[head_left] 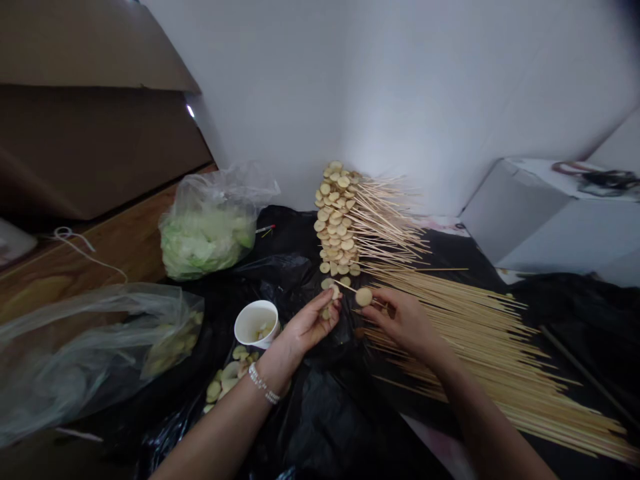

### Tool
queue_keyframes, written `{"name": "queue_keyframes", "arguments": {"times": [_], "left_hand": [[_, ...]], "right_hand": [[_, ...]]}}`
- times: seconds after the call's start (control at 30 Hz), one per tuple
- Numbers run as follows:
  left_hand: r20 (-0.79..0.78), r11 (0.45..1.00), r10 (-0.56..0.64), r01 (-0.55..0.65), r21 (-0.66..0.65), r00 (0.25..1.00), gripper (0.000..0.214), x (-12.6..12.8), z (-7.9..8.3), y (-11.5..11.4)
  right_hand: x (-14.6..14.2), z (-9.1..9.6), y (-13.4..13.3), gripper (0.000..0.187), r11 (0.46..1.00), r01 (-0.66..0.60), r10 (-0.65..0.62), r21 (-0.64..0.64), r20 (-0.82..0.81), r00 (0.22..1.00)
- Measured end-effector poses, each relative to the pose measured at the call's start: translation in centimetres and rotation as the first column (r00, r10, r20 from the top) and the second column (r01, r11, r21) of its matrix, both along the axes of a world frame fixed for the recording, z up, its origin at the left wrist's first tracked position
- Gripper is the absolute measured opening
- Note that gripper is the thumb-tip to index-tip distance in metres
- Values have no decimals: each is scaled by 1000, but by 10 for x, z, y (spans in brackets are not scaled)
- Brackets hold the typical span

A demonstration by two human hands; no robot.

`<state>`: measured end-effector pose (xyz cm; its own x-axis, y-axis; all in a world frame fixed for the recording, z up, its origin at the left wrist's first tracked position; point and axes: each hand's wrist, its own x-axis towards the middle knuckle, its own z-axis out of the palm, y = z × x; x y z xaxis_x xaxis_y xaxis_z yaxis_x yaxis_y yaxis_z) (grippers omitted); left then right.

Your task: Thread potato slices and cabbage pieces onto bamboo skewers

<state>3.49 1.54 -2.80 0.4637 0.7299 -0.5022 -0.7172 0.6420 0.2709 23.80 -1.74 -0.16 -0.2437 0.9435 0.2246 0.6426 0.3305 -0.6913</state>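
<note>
My left hand (pixel 313 323) is closed, pinching a pale potato slice (pixel 335 291) at its fingertips. Other slices seem tucked in its fingers. My right hand (pixel 403 323) grips a thin wooden skewer (pixel 346 287) that carries a round potato slice (pixel 363 297) by the fingertips. The skewer's tip points left and lies by the slice in my left hand; whether it has pierced that slice I cannot tell. Just beyond both hands, a stack of skewered potato slices (pixel 340 223) lies with its sticks to the right. Loose slices (pixel 229 379) sit beside my left forearm.
Many bare skewers (pixel 470 347) spread over black plastic (pixel 325 413) on the right. A white cup (pixel 241 325) holds some slices. Clear bags with leafy greens (pixel 210 233) and slices (pixel 173 343) stand left. A white box (pixel 530 213) and the wall border the back.
</note>
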Motion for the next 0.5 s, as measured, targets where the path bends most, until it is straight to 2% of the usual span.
{"name": "queue_keyframes", "arguments": {"times": [0.2,0.5], "left_hand": [[8,997,65,-65,30,998,10,-4,-4,5],[4,989,147,-147,32,989,11,-4,0,5]], "right_hand": [[11,13,0,27,999,-37,37,-33,-3,999],[8,10,-3,28,992,-111,117,-55,101,988]]}}
